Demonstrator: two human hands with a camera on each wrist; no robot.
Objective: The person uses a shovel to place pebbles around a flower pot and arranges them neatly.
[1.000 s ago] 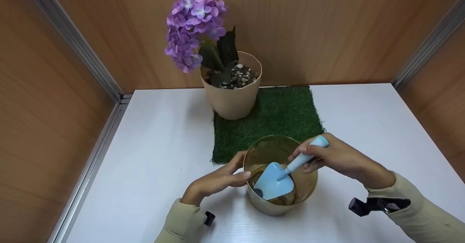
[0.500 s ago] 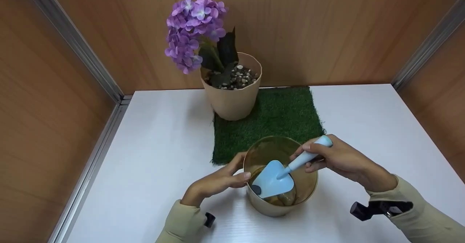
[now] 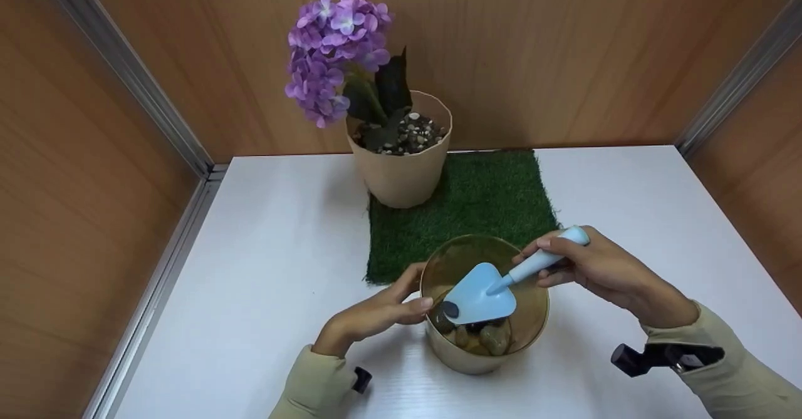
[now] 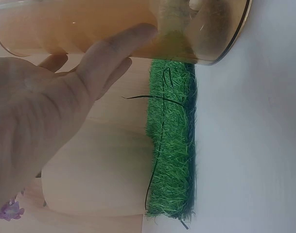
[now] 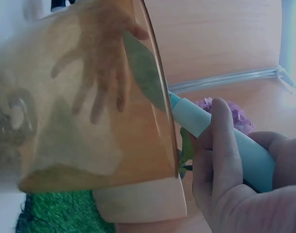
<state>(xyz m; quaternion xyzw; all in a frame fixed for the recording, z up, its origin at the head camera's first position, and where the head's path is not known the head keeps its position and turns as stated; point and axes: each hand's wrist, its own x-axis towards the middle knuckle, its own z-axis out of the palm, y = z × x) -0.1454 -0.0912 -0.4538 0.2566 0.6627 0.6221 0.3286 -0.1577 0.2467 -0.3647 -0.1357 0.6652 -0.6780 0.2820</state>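
Note:
An amber see-through container (image 3: 529, 319) stands on the white table, with several stones (image 3: 495, 339) at its bottom. In the head view my right hand (image 3: 592, 275) grips the handle of a light blue hand trowel (image 3: 481, 303), whose blade is tilted inside the container's mouth. A small dark stone (image 3: 450, 310) lies at the blade's tip. My left hand (image 3: 376, 311) rests against the container's left side, thumb near the rim. Through the amber wall in the right wrist view, the left hand's fingers (image 5: 99, 92) look spread and fairly straight.
Behind the container lies a green turf mat (image 3: 489, 187). A beige pot (image 3: 401, 175) with gravel and purple flowers (image 3: 338, 43) stands at the mat's back left. Wooden panels (image 3: 551, 56) enclose the table (image 3: 263, 243) at the back and sides.
My right hand has lifted the trowel up and to the right, with the dark stone still at its tip. More stones show beneath the blade. The left hand and container stay put.

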